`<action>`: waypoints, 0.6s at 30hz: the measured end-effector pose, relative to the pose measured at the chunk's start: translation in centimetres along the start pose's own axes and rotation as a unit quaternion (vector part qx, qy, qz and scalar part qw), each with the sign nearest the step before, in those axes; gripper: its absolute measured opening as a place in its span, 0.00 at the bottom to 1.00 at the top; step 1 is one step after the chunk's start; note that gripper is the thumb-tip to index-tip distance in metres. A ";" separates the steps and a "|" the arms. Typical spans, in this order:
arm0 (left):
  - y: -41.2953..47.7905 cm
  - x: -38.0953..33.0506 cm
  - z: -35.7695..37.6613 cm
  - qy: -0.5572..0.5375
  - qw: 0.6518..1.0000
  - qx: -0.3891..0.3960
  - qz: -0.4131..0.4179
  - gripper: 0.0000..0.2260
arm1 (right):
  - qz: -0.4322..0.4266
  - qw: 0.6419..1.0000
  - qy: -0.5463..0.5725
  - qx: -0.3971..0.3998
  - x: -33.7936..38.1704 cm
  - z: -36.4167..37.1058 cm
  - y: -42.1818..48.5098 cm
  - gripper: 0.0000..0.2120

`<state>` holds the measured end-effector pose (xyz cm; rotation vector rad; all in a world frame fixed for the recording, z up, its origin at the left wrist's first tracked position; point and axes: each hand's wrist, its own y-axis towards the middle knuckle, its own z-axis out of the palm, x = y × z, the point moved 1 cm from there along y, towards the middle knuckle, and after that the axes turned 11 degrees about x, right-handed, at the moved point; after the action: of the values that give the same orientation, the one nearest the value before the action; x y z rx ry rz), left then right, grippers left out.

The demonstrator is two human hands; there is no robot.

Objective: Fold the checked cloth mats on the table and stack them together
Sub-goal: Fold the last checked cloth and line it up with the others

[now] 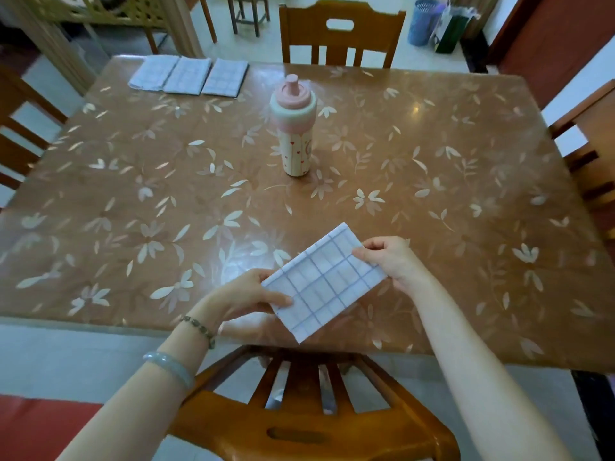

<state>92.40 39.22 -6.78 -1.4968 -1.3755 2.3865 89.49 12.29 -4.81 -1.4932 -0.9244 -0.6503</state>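
A folded white cloth mat with blue checks [324,281] is held just above the near edge of the table [432,161]. My left hand [248,294] pinches its lower left edge, thumb on top. My right hand [392,257] pinches its upper right edge. At the far left corner lie three more checked mats side by side: a left mat [151,74], a middle mat [188,76] and a right mat [226,78], slightly overlapping.
A pink and cream bottle [294,128] stands upright mid-table, beyond the held mat. Wooden chairs ring the table: one directly below my arms [299,420], one at the far side [339,31], others at left and right. The tabletop is brown with a leaf pattern.
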 end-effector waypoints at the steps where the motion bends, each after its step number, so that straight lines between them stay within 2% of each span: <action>1: -0.5 0.5 -0.1 -0.023 1.000 -0.014 0.008 0.14 | -0.003 1.000 0.019 -0.016 0.0 0.1 -0.7 0.03; 4: -1.7 1.1 0.1 -0.101 0.993 -0.047 0.042 0.09 | -0.007 0.996 0.067 -0.066 -0.1 0.8 -3.1 0.04; 7: -2.6 1.1 1.2 -0.164 0.981 -0.081 0.068 0.10 | 0.007 0.987 0.115 -0.111 -0.5 2.3 -5.5 0.04; 11: -5.2 1.0 3.1 -0.231 0.964 -0.106 0.081 0.11 | 0.015 0.959 0.213 -0.187 -1.8 5.1 -8.9 0.06; 14: -7.0 1.3 3.9 -0.226 0.965 -0.105 0.087 0.08 | 0.014 0.944 0.243 -0.221 -3.0 6.9 -11.7 0.04; 18: -9.0 0.7 6.1 -0.151 0.983 -0.061 0.083 0.03 | -0.002 0.927 0.253 -0.277 -4.4 8.0 -16.8 0.04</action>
<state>83.80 41.01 -0.27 -1.3659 -1.5325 2.7760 72.15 19.01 -0.59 -1.6853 -0.3486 -1.3049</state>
